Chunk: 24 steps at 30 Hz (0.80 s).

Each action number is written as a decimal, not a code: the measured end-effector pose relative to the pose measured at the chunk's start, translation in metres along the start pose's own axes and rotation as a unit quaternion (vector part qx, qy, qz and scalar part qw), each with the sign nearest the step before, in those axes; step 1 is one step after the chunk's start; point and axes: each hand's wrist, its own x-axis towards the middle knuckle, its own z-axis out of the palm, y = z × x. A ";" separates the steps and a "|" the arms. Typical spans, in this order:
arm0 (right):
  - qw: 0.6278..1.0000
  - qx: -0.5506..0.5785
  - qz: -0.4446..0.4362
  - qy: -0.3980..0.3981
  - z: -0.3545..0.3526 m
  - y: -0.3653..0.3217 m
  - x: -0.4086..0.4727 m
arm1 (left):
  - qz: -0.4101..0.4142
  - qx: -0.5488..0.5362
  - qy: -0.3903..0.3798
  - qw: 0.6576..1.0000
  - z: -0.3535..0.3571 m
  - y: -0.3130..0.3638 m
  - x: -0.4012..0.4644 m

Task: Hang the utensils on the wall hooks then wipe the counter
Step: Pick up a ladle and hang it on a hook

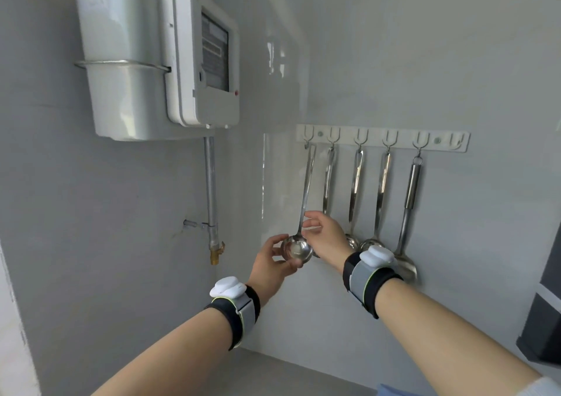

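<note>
A white hook rail (379,133) is fixed to the wall. Several steel utensils hang from it in a row, among them a large spoon (406,213) on the fifth hook. The rightmost hook (457,143) is bare. A steel ladle (305,195) hangs tilted from the leftmost hook. My left hand (273,263) cups the ladle's bowl from below. My right hand (324,236) pinches the lower end of its handle, just above the bowl. My right wrist covers the bowls of the middle utensils.
A white gas meter (158,58) is mounted high on the left wall, with a pipe and brass valve (216,251) below it. A dark appliance (543,319) stands at the right edge. The grey counter (288,377) shows at the bottom, with a blue cloth corner (391,391).
</note>
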 end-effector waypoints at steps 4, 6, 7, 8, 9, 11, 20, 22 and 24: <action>1.000 -0.002 -0.021 0.004 -0.005 -0.006 0.015 | 0.015 -0.018 -0.002 1.000 0.001 0.013 0.014; 1.000 -0.002 -0.025 0.006 -0.006 -0.007 0.019 | 0.019 -0.027 0.000 0.999 0.002 0.015 0.017; 1.000 -0.001 -0.025 0.006 -0.006 -0.007 0.021 | 0.020 -0.033 0.001 0.999 0.002 0.015 0.018; 1.000 -0.002 -0.027 0.005 -0.005 -0.007 0.022 | 0.020 -0.037 0.004 0.999 0.002 0.015 0.018; 1.000 -0.004 -0.029 0.002 -0.005 -0.007 0.022 | 0.020 -0.040 0.005 0.999 0.002 0.014 0.018; 0.999 -0.012 -0.035 -0.003 -0.003 -0.007 0.023 | 0.020 -0.044 0.004 0.999 0.001 0.012 0.019; 0.999 -0.034 -0.042 -0.009 0.004 -0.007 0.025 | 0.009 -0.052 0.001 0.999 -0.003 0.006 0.022; 0.999 -0.034 -0.041 -0.009 0.005 -0.006 0.026 | 0.007 -0.056 0.002 0.998 -0.004 0.004 0.023; 0.999 -0.036 -0.039 -0.010 0.005 -0.005 0.026 | 0.005 -0.063 0.001 0.998 -0.004 0.002 0.025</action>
